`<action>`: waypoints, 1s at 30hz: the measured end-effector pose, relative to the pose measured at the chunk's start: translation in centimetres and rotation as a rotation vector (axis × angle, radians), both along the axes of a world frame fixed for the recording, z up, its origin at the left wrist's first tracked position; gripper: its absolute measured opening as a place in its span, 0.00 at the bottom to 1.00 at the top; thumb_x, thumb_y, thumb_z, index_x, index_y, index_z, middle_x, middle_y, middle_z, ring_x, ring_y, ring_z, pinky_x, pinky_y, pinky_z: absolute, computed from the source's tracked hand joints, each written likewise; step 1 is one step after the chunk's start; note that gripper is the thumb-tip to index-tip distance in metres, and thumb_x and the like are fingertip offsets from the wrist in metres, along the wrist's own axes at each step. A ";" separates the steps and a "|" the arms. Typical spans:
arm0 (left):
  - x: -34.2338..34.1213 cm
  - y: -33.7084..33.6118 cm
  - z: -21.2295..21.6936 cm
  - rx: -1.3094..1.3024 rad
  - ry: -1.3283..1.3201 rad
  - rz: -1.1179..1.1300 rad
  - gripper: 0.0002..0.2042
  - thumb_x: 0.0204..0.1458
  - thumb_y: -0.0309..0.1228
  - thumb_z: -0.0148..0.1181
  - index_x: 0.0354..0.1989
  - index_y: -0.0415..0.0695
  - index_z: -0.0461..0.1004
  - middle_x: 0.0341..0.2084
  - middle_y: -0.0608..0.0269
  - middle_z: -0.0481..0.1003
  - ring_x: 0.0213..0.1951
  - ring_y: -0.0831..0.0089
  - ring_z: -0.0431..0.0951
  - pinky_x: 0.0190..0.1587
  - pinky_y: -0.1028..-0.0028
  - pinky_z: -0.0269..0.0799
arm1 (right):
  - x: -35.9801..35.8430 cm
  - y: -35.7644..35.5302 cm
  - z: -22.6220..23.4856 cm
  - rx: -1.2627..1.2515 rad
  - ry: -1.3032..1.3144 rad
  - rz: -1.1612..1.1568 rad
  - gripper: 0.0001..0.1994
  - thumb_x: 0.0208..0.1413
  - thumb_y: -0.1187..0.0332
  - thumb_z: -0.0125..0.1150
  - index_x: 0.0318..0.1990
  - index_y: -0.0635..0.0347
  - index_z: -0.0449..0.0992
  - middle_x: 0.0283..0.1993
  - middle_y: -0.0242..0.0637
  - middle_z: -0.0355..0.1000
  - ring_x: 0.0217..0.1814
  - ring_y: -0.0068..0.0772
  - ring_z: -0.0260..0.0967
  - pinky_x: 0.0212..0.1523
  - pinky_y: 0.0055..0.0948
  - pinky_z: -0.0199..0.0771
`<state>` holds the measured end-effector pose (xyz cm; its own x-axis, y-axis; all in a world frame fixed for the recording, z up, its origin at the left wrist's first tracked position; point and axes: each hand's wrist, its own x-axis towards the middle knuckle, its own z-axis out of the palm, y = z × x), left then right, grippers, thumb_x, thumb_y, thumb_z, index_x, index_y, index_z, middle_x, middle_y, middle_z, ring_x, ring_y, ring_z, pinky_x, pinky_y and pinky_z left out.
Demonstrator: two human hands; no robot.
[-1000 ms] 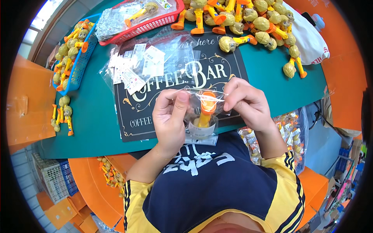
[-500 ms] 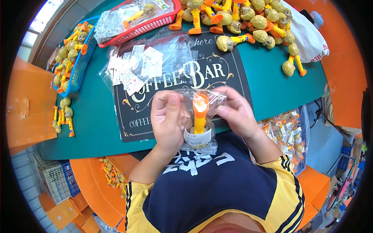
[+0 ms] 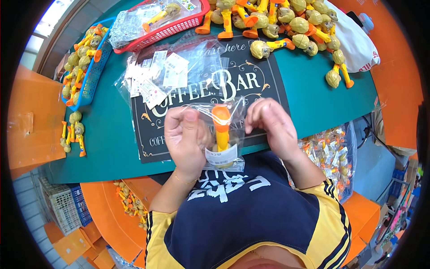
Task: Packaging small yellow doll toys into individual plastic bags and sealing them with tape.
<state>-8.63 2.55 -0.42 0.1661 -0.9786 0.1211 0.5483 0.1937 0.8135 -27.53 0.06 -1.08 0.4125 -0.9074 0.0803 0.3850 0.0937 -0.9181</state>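
Note:
My left hand [image 3: 187,139] pinches the left side of a clear plastic bag [image 3: 239,148] in front of my chest. Inside is a bagged toy figure [image 3: 222,134] with an orange foot end upward, a yellow shaft and a gold rounded head low down. A white printed label [image 3: 221,155] crosses its lower part. My right hand [image 3: 270,123] is by the bag's right edge, fingers curled together; whether they grip the film or anything else is hidden. Beyond my hands, a stack of flat clear bags with white labels [image 3: 177,74] lies on a black printed mat [image 3: 275,101].
A red basket [image 3: 168,29] holds packaged items at the far side. At left stands a blue basket [image 3: 92,85] of figures, with several loose figures [image 3: 75,132] nearer. A large heap of figures [image 3: 291,22] covers the far right. A bulging bag of packed figures [image 3: 333,150] sits right.
The bagged figure has moved slightly left with my left hand. My right hand has drawn right, from the bag's upper part to beside its edge, fingers more curled.

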 end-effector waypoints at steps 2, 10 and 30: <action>-0.1 0.2 0.5 0.030 -0.027 -0.007 0.07 0.65 0.32 0.46 0.35 0.44 0.65 0.10 0.75 0.56 0.11 0.88 0.52 0.13 0.83 0.47 | 0.4 0.0 0.1 -0.017 -0.001 0.013 0.21 0.64 0.49 0.47 0.42 0.63 0.65 0.40 0.34 0.64 0.37 0.23 0.64 0.41 0.24 0.66; -0.4 1.4 -0.8 -0.051 -0.040 -0.007 0.04 0.60 0.27 0.55 0.37 0.40 0.68 0.17 0.71 0.68 0.16 0.89 0.59 0.17 0.84 0.50 | 1.8 0.8 0.9 -0.233 0.232 0.027 0.09 0.63 0.70 0.53 0.31 0.66 0.72 0.29 0.34 0.70 0.29 0.18 0.66 0.29 0.20 0.65; 8.2 -10.8 -0.5 -0.324 -1.977 -0.039 0.23 0.59 0.43 0.52 0.57 0.40 0.68 0.59 0.50 0.67 0.63 0.47 0.60 0.65 0.55 0.54 | -17.1 3.5 6.5 -0.099 1.338 -0.139 0.12 0.47 0.68 0.70 0.37 0.64 0.79 0.30 0.36 0.74 0.28 0.23 0.67 0.30 0.23 0.66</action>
<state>-0.47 -8.28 -0.91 -0.4104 -0.8860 0.2160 -0.8874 0.4426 0.1293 -44.61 3.56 5.38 0.1314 -0.9615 -0.2413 -0.8033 0.0394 -0.5943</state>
